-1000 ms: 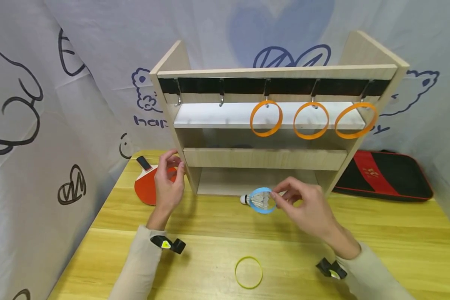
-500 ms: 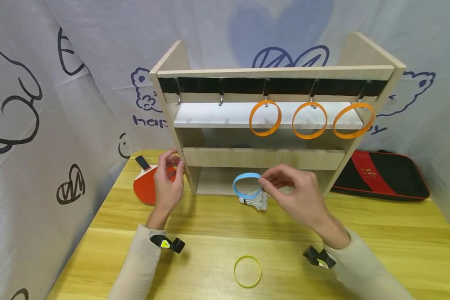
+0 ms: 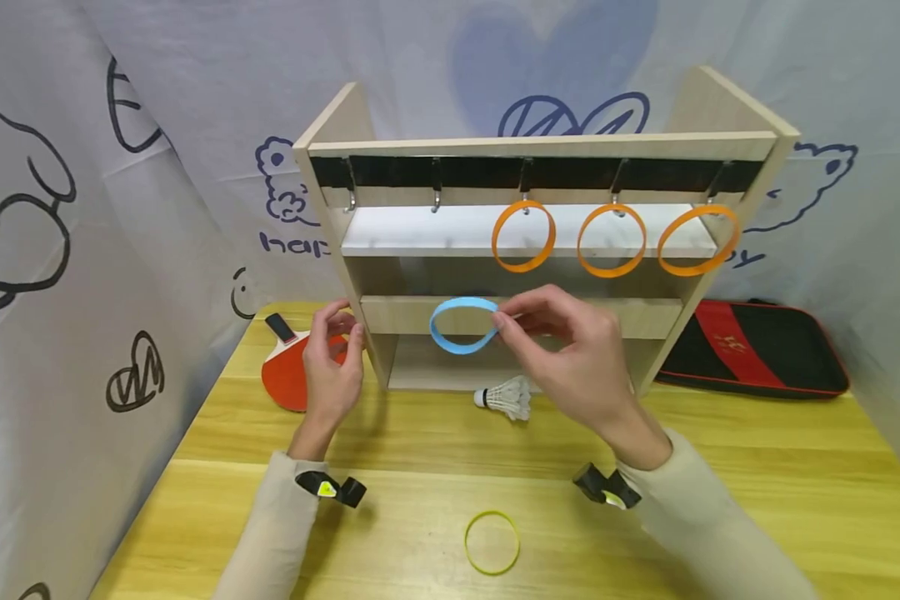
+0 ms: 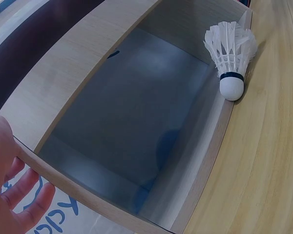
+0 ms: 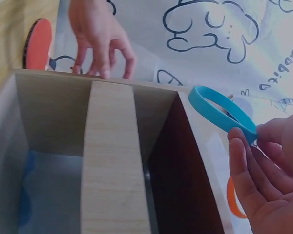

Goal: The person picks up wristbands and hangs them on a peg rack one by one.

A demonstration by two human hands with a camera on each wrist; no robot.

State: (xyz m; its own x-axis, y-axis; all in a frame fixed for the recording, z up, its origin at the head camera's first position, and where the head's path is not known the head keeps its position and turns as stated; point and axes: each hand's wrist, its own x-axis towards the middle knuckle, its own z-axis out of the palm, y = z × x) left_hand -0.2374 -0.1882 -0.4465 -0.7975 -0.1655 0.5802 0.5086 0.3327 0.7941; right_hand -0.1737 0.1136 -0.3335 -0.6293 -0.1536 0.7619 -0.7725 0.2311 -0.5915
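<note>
My right hand (image 3: 570,358) pinches a light-blue silicone wristband (image 3: 438,335) by its right edge, between thumb and fingertips. It holds the band in front of the wooden shelf unit's (image 3: 521,319) middle board, below the hooks. In the right wrist view the blue wristband (image 5: 219,113) appears tilted beside the unit. My left hand (image 3: 333,358) stays at the unit's left side panel; in the left wrist view its fingers (image 4: 27,187) are loosely bent against the panel's outer face. Three orange wristbands (image 3: 497,250) hang from the middle and right hooks. The two left hooks (image 3: 437,200) hold nothing.
A white shuttlecock (image 3: 506,398) lies on the wooden table before the unit's bottom shelf. A yellow wristband (image 3: 467,546) lies near the front. Behind my left hand is a red table-tennis bat (image 3: 283,379); a black and red case (image 3: 795,350) lies at the right.
My right hand has carried the blue wristband up and to the left, from over the shuttlecock to in front of the middle board. The left hand keeps its place at the panel.
</note>
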